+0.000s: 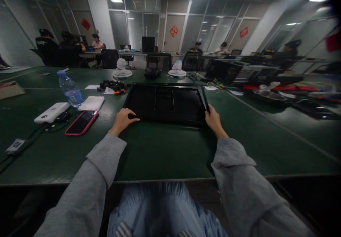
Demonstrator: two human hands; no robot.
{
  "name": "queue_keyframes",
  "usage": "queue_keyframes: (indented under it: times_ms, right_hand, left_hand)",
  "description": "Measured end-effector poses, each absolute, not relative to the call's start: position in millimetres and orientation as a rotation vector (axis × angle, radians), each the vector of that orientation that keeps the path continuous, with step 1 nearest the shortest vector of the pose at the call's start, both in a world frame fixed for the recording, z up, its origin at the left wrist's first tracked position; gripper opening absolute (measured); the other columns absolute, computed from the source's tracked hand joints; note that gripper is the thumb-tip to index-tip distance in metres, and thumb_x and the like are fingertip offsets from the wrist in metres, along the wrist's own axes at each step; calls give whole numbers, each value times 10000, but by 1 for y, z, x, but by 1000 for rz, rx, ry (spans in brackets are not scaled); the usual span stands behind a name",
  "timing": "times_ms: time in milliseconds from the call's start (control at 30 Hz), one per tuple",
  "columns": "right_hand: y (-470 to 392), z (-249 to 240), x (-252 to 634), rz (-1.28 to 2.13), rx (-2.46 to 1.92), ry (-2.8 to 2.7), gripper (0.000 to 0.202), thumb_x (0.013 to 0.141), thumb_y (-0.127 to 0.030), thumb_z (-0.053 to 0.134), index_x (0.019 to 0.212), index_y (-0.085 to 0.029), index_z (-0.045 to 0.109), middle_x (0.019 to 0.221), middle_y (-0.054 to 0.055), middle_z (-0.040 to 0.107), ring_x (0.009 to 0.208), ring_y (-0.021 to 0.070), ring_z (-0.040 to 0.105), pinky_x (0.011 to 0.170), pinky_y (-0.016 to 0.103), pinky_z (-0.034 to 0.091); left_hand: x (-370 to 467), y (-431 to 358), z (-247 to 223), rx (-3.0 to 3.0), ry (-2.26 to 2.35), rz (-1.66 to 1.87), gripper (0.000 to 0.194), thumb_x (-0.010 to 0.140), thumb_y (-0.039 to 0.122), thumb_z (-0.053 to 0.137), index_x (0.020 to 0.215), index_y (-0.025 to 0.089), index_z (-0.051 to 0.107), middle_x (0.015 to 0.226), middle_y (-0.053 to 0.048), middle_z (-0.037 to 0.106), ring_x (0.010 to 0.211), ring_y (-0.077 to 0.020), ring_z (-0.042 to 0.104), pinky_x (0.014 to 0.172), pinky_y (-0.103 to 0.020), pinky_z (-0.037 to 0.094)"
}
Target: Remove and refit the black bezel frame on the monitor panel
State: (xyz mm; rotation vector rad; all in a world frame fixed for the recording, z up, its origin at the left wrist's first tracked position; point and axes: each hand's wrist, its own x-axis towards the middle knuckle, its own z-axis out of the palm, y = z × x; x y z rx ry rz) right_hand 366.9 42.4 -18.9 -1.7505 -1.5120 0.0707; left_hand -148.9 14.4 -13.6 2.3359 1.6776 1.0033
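A black monitor back shell (183, 104) lies on the green table in front of me, its hollow inside facing up. A thin black monitor bezel (205, 98) runs along its edges, and on the right side it stands a little apart from the shell. My right hand (213, 121) is closed around the bezel's near right part. At the near left corner my left hand (123, 120) grips the edge, with its thumb stretched along the near side. What lies under the left fingers is partly hidden.
Left on the green table (165, 155) are a pink-cased phone (82, 122), a white power bank (52, 112), tissues (92, 103) and a water bottle (70, 89). Beyond the shell stand two small white fans (122, 68). Cables and a metal pan (269, 97) lie right. Several people sit farther back.
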Motion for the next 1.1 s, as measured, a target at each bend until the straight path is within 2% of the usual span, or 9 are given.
queue_keyframes:
  times_ms: [267,367,500,600,700,800,933,1100]
  right_hand:
    - [55,-33,379,60,-1664,-1523,601,910,-261,530,1493,-131,595,1436,175,675,1358,324,627,1187,514,473]
    - [59,-37,383,66,-1629,-1522,597,890,-253,540,1472,-148,624,1404,156,702,1333,318,648,1184,525,476]
    - [59,-35,382,67,-1687,-1525,587,903,-254,535,1461,-102,633,1428,194,680,1342,338,644,1190,533,464]
    - [56,-33,379,65,-1724,-1515,594,910,-255,536,1472,-86,626,1432,210,673,1347,351,638,1187,541,463]
    - [55,-32,377,62,-1736,-1501,593,920,-267,539,1477,-84,624,1416,214,682,1344,351,640,1182,536,468]
    - [54,-32,378,70,-1737,-1489,586,917,-272,549,1470,-98,630,1396,202,698,1332,343,650,1177,532,475]
    - [56,-32,378,105,-1719,-1530,606,901,-260,556,1478,-83,617,1424,200,682,1340,333,646,1185,522,473]
    - [57,-32,369,130,-1677,-1577,654,881,-236,552,1522,-115,581,1476,167,654,1388,319,611,1208,532,454]
  left_hand:
    - [-154,20,-19,2419,1571,1040,386,849,605,803,914,228,754,1014,-64,740,1013,-262,653,992,-440,506]
    - [-153,20,-17,2396,1609,1068,371,909,599,739,913,230,779,1104,-82,752,1112,-278,654,1063,-470,491]
    - [-153,23,-20,2213,1854,1249,383,973,521,667,1196,226,764,1415,-129,657,1361,-324,565,1172,-513,445]
    - [-155,29,-25,1967,1978,1329,492,972,399,661,1396,150,658,1476,-190,613,1399,-336,564,1191,-499,450]
    - [-156,35,-25,1785,2002,1268,531,953,276,661,1447,85,613,1479,-229,623,1390,-335,592,1199,-476,452]
    - [-157,37,-22,1685,1985,1252,497,942,237,665,1422,108,646,1466,-203,653,1363,-305,622,1180,-431,472]
    - [-161,34,-14,1633,2011,1210,456,953,280,659,1382,128,691,1369,-168,727,1237,-275,698,1098,-398,522]
    - [-169,23,-6,1574,2251,1111,454,1020,423,571,1295,113,758,1212,-182,785,1165,-313,723,1014,-401,538]
